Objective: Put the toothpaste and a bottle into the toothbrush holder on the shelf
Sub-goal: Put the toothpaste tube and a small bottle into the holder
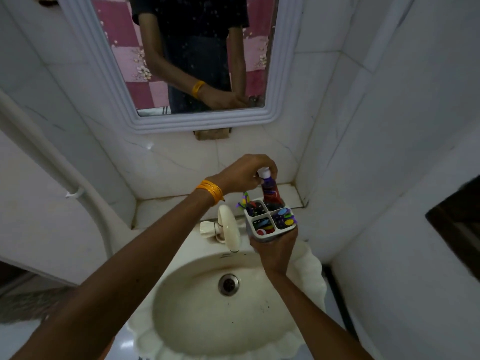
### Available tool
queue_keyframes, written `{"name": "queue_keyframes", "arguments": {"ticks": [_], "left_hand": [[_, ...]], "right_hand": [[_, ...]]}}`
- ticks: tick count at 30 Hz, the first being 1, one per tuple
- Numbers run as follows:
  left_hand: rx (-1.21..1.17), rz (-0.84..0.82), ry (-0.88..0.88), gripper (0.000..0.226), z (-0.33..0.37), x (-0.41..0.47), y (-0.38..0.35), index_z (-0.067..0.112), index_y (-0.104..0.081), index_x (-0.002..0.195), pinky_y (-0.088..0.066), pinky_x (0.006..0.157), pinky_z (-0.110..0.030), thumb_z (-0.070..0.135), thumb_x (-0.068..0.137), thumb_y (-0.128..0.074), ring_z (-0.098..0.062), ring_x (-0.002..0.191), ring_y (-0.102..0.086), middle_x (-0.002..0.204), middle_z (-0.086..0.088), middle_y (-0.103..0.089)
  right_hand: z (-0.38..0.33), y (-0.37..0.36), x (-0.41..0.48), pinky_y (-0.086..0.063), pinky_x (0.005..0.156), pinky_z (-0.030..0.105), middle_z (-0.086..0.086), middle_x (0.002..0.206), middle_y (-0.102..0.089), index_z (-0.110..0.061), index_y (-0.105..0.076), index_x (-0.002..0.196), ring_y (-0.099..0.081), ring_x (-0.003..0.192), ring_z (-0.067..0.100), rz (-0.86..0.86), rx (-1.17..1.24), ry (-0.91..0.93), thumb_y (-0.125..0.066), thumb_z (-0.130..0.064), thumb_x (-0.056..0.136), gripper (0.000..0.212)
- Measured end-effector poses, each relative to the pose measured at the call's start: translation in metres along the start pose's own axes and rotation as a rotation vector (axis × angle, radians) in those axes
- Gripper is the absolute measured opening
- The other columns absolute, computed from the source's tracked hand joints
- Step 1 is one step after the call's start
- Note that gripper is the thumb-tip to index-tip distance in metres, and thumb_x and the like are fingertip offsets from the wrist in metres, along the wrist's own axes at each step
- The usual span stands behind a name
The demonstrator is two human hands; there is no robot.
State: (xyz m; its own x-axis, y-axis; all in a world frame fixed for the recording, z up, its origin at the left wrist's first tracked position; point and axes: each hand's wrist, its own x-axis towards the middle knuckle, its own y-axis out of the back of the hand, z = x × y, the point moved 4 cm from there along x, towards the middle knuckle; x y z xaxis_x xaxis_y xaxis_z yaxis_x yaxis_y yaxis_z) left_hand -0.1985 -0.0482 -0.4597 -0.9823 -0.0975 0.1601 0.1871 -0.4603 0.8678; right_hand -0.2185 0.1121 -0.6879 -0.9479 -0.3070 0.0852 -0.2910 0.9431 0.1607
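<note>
A white four-compartment toothbrush holder (270, 236) is held above the basin's back edge by my right hand (276, 249), which grips it from below. My left hand (244, 175), with orange bangles at the wrist, pinches the white cap of a red and purple tube (270, 190). The tube stands upright with its lower end inside the far right compartment. The other compartments hold colourful small items and toothbrushes; a red-capped item lies in the near left one. I cannot tell whether the tube is toothpaste or a bottle.
A cream wash basin (197, 315) with a metal drain (228, 284) sits below. A cream tap (230, 226) stands left of the holder. Behind is a tiled shelf (166, 211) in the wall corner. A framed mirror (200, 55) hangs above.
</note>
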Motion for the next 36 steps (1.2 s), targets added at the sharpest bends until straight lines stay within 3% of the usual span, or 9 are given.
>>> {"name": "queue_keyframes", "arguments": {"ticks": [4, 10, 13, 17, 26, 31, 36], "left_hand": [[0.035, -0.118, 0.029, 0.036, -0.002, 0.008, -0.026, 0.01, -0.071, 0.108, -0.052, 0.089, -0.036, -0.008, 0.077, -0.066, -0.026, 0.106, -0.063, 0.116, -0.009, -0.07], [0.076, -0.262, 0.099, 0.026, -0.012, 0.012, -0.066, 0.012, -0.074, 0.1, -0.052, 0.09, -0.04, 0.001, 0.08, -0.062, -0.03, 0.105, -0.064, 0.113, -0.011, -0.072], [0.083, -0.293, 0.14, 0.02, -0.016, 0.014, -0.078, 0.013, -0.076, 0.098, -0.05, 0.089, -0.035, 0.007, 0.083, -0.065, -0.028, 0.105, -0.064, 0.113, -0.01, -0.072], [0.01, -0.186, 0.167, 0.018, -0.014, 0.02, -0.074, 0.012, -0.076, 0.099, -0.044, 0.082, -0.024, 0.009, 0.085, -0.065, -0.024, 0.102, -0.067, 0.108, -0.009, -0.075], [-0.102, 0.202, 0.281, 0.016, -0.05, -0.012, -0.03, 0.01, -0.076, 0.098, -0.056, 0.087, -0.031, 0.007, 0.089, -0.063, -0.02, 0.092, -0.071, 0.1, -0.006, -0.077], [-0.063, 0.347, 0.367, 0.015, -0.066, -0.047, -0.006, 0.011, -0.071, 0.104, -0.057, 0.087, -0.039, 0.015, 0.092, -0.063, -0.02, 0.094, -0.069, 0.102, -0.004, -0.076], [0.001, 0.475, 0.404, 0.027, -0.062, -0.073, 0.031, 0.013, -0.066, 0.118, -0.057, 0.089, -0.039, 0.025, 0.095, -0.061, -0.022, 0.103, -0.068, 0.114, -0.007, -0.073]], "right_hand": [[-0.003, -0.001, 0.0, -0.06, 0.106, 0.051, 0.005, 0.147, -0.059, -0.014, -0.042, 0.153, -0.063, 0.137, 0.024, 0.004, -0.034, 0.015, -0.11, -0.037, 0.047, 0.128], [-0.006, 0.001, -0.001, -0.062, 0.102, 0.048, 0.006, 0.143, -0.06, -0.014, -0.042, 0.15, -0.065, 0.133, 0.023, 0.006, -0.067, -0.003, -0.11, -0.035, 0.046, 0.126], [-0.004, 0.002, 0.0, -0.064, 0.098, 0.05, 0.005, 0.141, -0.061, -0.016, -0.043, 0.15, -0.067, 0.13, 0.025, -0.001, -0.059, -0.032, -0.11, -0.037, 0.045, 0.126], [-0.008, 0.004, -0.004, -0.062, 0.102, 0.05, 0.006, 0.145, -0.058, -0.018, -0.038, 0.152, -0.065, 0.134, 0.024, 0.004, -0.036, -0.044, -0.109, -0.03, 0.046, 0.128], [-0.01, 0.003, 0.002, -0.065, 0.098, 0.044, 0.0, 0.14, -0.065, -0.022, -0.046, 0.149, -0.068, 0.13, 0.019, -0.019, -0.055, -0.061, -0.109, -0.045, 0.044, 0.124], [-0.039, 0.006, 0.0, -0.054, 0.109, 0.036, 0.008, 0.143, -0.059, -0.008, -0.044, 0.149, -0.06, 0.134, 0.028, 0.005, -0.093, -0.041, -0.107, -0.022, 0.045, 0.122], [-0.09, 0.009, 0.006, -0.053, 0.108, 0.038, 0.014, 0.139, -0.061, -0.002, -0.048, 0.145, -0.06, 0.133, 0.033, 0.048, -0.037, 0.065, -0.089, -0.048, 0.041, 0.121]]}}
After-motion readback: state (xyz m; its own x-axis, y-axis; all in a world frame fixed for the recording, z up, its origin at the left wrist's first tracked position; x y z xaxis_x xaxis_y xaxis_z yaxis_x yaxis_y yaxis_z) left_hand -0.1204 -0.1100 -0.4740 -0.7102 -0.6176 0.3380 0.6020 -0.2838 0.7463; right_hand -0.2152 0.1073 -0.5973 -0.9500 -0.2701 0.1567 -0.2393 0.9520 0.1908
